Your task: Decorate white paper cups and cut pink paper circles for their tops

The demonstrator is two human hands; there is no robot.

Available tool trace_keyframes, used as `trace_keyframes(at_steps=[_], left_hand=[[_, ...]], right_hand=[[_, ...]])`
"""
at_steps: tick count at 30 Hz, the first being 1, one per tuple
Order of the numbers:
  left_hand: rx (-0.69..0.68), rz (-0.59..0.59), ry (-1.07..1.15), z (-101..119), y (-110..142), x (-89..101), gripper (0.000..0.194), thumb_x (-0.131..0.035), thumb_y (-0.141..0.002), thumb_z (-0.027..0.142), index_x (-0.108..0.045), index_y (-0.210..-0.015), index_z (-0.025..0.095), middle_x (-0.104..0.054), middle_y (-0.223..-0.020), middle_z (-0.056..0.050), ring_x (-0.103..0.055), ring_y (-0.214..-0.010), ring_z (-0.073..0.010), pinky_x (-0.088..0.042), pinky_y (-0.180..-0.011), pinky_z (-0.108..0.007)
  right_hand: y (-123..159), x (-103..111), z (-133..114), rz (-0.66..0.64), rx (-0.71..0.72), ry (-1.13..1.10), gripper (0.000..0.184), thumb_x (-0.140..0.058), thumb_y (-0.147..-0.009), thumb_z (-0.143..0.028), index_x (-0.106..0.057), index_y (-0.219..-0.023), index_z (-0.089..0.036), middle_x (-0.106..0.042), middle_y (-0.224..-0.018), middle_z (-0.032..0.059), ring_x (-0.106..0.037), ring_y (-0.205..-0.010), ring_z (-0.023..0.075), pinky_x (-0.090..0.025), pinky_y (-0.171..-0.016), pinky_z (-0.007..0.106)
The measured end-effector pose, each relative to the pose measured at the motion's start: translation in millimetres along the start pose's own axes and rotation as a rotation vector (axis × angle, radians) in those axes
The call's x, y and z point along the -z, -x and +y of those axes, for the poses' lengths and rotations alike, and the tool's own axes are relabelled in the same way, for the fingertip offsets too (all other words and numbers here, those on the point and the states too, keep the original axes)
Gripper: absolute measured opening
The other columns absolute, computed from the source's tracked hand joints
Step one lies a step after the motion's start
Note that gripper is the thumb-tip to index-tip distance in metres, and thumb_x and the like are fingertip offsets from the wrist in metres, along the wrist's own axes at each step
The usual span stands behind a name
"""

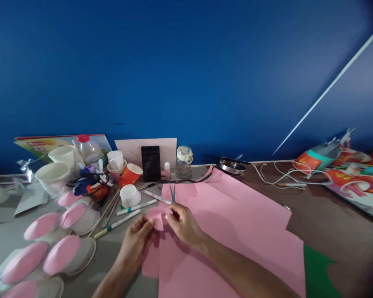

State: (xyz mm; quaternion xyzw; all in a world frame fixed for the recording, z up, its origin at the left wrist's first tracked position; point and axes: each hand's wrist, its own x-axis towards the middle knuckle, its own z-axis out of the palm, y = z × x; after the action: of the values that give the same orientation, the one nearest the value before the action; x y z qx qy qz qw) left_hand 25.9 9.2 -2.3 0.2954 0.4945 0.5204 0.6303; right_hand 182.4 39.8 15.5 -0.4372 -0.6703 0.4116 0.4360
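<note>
Paper piece [157, 216], small and pink, is pinched by my left hand [139, 235] and my right hand [184, 224], near the left edge of big pink sheets [236, 219]. Scissors [173, 198] show beyond my right fingers; if these grip them also, I cannot tell

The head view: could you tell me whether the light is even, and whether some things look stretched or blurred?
Head view: uneven light, the blue wall falling dark at top right; head view: soft shadow on the pink paper near the right hand; head view: lower-left pink-topped cups look stretched, slightly soft.
</note>
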Motion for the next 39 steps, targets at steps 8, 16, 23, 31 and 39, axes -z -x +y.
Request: trace_keyframes(at_steps=[8, 16, 23, 31, 39], left_hand=[[-0.054, -0.019, -0.276, 6, 3, 0.9, 0.037, -0.072, -0.067, 0.05, -0.056, -0.068, 0.017, -0.055, -0.045, 0.004, -0.046, -0.04, -0.0084, -0.032, -0.043, -0.02], [-0.107, -0.022, -0.331, 8, 3, 5.0, 0.033, -0.073, -0.068, 0.045, -0.058, -0.063, 0.016, -0.053, -0.044, 0.004, -0.044, -0.042, -0.0068, -0.033, -0.044, -0.018], [0.151, -0.062, 0.155, 4, 3, -1.0, 0.038, -0.087, -0.053, 0.034, -0.057, -0.066, 0.015, -0.049, -0.043, 0.009, -0.042, -0.037, -0.0033, -0.039, -0.042, -0.015], [0.121, -0.076, 0.115, -1, 3, -1.8, 0.037, -0.087, -0.054, 0.033, -0.061, -0.074, 0.015, -0.056, -0.049, 0.007, -0.047, -0.037, -0.0052, -0.043, -0.04, -0.018], [0.232, -0.058, 0.153, 1, 3, -3.1, 0.037, -0.089, -0.047, 0.03, -0.061, -0.066, 0.014, -0.06, -0.048, 0.003, -0.046, -0.035, -0.0045, -0.041, -0.04, -0.016]], right_hand=[[-1, 1, 4, -0.008, 0.104, 0.234, 0.017, -0.053, -0.075, -0.016, -0.046, -0.059, -0.02, -0.049, -0.06, -0.0024, -0.044, -0.055, 0.0118, -0.034, -0.053, 0.022], [-1, -2, 11, -0.001, 0.194, 0.294, 0.027, -0.052, -0.076, -0.012, -0.035, -0.056, -0.02, -0.044, -0.059, -0.0028, -0.04, -0.056, 0.0108, -0.031, -0.055, 0.023], [-2, 1, 11, -0.078, 0.024, 0.011, 0.041, -0.05, -0.086, -0.036, -0.03, -0.055, -0.02, -0.031, -0.056, -0.0049, -0.031, -0.055, 0.0092, -0.025, -0.05, 0.022], [-2, -1, 17, -0.077, -0.035, -0.044, 0.045, -0.049, -0.088, -0.042, -0.03, -0.053, -0.021, -0.027, -0.054, -0.0056, -0.03, -0.052, 0.009, -0.026, -0.049, 0.022], [-1, -3, 14, 0.063, 0.195, 0.082, 0.034, -0.048, -0.09, -0.03, -0.055, -0.058, -0.018, -0.047, -0.073, 0.0014, -0.049, -0.068, 0.0129, -0.042, -0.066, 0.024]])
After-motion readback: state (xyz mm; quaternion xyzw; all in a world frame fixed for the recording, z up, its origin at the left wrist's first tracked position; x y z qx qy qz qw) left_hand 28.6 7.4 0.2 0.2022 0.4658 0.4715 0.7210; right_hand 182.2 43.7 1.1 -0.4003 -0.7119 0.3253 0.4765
